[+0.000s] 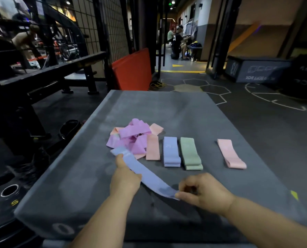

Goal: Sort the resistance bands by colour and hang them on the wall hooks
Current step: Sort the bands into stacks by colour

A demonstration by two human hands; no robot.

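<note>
**Blue band** (149, 177), drawn flat between my two hands, low over the near part of the worktop (185, 111). My left hand (125, 176) pinches it near its far end, thumb on top. That end reaches the unsorted heap (131, 138) of purple and peach bands. My right hand (203, 192) pinches the near end, fingers (183, 195) clamped on the fabric.

In a row to the right of the heap lie a peach band (153, 147), a blue stack (171, 153), a green stack (191, 154) and, well apart, a pink band (231, 154).

Step in hand, as I judge it: sorting by colour, with hanging not yet begun. No wall hooks are in view. The next move calls for folding this band and laying it squarely on the blue stack, beyond my right hand, without dragging the heap along.
</note>
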